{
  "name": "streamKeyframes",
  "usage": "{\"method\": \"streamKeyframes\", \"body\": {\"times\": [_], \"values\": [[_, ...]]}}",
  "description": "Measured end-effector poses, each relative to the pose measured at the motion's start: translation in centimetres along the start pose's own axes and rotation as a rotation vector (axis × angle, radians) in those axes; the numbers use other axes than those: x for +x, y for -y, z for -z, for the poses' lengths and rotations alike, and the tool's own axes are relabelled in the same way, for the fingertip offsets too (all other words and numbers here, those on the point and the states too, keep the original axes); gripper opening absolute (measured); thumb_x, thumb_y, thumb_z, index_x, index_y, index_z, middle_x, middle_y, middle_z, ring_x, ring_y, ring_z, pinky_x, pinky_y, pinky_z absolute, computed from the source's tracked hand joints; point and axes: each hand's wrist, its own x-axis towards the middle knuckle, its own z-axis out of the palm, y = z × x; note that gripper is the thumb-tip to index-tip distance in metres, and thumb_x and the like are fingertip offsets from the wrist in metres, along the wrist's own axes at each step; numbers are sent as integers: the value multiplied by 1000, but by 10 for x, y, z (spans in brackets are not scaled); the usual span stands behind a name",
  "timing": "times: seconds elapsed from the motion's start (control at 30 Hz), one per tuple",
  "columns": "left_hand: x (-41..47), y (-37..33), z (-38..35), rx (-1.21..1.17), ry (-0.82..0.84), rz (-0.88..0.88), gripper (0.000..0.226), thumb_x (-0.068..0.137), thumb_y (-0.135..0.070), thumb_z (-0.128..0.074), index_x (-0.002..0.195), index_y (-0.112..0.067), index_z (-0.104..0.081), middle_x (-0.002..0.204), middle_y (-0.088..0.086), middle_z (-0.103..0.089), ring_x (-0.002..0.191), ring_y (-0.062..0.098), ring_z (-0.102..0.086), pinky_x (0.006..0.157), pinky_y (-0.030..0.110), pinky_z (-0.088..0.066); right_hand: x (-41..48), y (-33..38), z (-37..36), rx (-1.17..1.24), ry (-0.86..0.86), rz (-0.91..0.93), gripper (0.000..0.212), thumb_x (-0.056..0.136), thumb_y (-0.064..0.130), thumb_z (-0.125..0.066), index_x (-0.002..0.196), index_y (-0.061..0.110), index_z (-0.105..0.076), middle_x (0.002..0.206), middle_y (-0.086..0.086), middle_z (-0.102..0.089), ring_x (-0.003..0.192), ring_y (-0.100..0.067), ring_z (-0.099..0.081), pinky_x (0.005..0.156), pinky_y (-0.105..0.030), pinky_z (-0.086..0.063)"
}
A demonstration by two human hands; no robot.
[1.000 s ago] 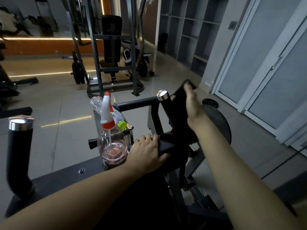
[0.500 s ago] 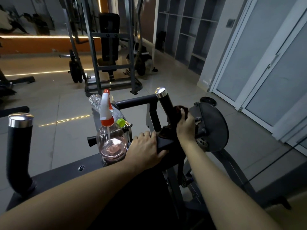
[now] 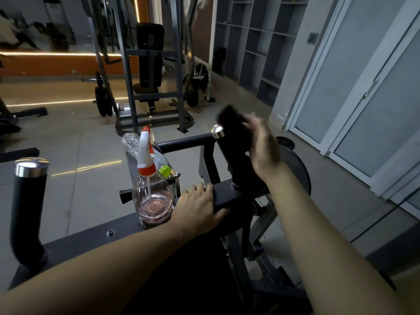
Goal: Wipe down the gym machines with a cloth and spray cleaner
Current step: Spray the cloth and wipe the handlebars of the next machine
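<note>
Black steel fills the foreground: a gym machine [image 3: 75, 239] seen from above, with two bare forearms reaching forward over it. Nearest on the left, a padded post [image 3: 27, 208] with a chrome cap stands up from the frame. The left hand [image 3: 200, 208] is clamped on a flat crossbar [image 3: 238, 194], fingers curled over its far edge and thumb on the near side. Just beside that hand, on its left and touching the wrist area, a clear spray bottle [image 3: 152, 196] stands upright on the frame, with pink liquid in the bottom and a white and orange trigger head. Behind it lies an empty plastic bottle [image 3: 134, 143] on its side, green cap toward the camera. Farther forward and to the right, the right hand [image 3: 264, 151] is raised beside an upright handle [image 3: 229, 155] that is topped with chrome. It holds a dark cloth [image 3: 231, 123] bunched at its fingertips. The cloth sits on the far side of the hand, against the top of the handle and reaching above the cap. Motion blur hides how the fingers lie. A round weight plate [image 3: 297, 169] shows behind that wrist. Beyond, across a pale tiled floor [image 3: 75, 137], stand a grey rack [image 3: 150, 64] with a black bench pad, open shelving [image 3: 256, 42], and frosted glass doors [image 3: 363, 87] on the right.
</note>
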Motion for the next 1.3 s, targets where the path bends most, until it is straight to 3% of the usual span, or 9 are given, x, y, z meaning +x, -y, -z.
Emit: {"method": "streamKeyframes", "body": {"times": [0.1,0.33,0.6,0.73,0.9,1.0,1.1,1.23,1.3], "values": [[2,0,-1,7,0,10,71,88,-79,-35,126,-19,-45,115,6,-57,107,28,-57,92,42,-45,8,-24,-16,-201,-8,42,43,99,41,-44,97,6,-68,76,-14,-55,66,-26,-50,60,-33,-41],[2,1,-3,14,-2,14,72,89,-78,-34,126,-19,-45,116,7,-57,108,28,-56,92,43,-46,25,-64,2,-467,-140,-131,43,103,31,-45,64,14,-44,60,-4,-44,56,-18,-42,56,-31,-30],[1,1,-1,-3,21,-3,72,91,-75,-35,134,-17,-41,120,8,-56,110,27,-55,94,42,-45,-43,-88,31,-1070,-165,-164,31,105,29,-34,103,9,-58,97,-5,-56,89,-29,-57,74,-38,-46],[1,2,1,-28,38,-5,74,91,-77,-34,134,-18,-42,121,8,-56,111,27,-55,95,42,-45,-40,-32,24,-630,-191,-232,30,102,29,-49,82,8,-56,78,-10,-59,78,-31,-60,63,-35,-44],[0,2,-1,-50,33,10,80,89,-81,-32,139,-19,-42,123,8,-56,113,28,-55,96,42,-46,-36,27,2,206,7,-186,16,92,5,-59,108,8,-58,108,-17,-64,102,-33,-66,74,-39,-59],[0,4,-2,-67,37,-13,83,89,-82,-29,150,-26,-33,131,7,-53,117,28,-53,100,43,-44,-25,30,-6,83,-32,-18,22,87,0,-66,104,11,-60,105,-13,-64,105,-32,-68,90,-47,-59],[0,4,-1,-73,35,-33,80,91,-80,-31,154,-30,-27,135,7,-51,120,28,-51,102,44,-43,-13,23,-12,-242,-139,212,10,89,13,-70,98,12,-64,90,-3,-65,87,-19,-67,83,-41,-60],[0,2,0,-36,44,-17,80,91,-79,-32,152,-27,-33,131,9,-53,117,28,-52,99,44,-45,-10,6,-25,-237,56,194,28,91,26,-72,116,16,-63,105,1,-68,96,-9,-66,83,-24,-54],[1,1,-1,-5,51,-3,82,90,-80,-29,148,-23,-39,126,9,-54,113,28,-53,97,44,-46,-5,-9,-33,-528,70,323,41,87,31,-77,121,19,-58,110,2,-66,101,-13,-64,86,-23,-53]]}}
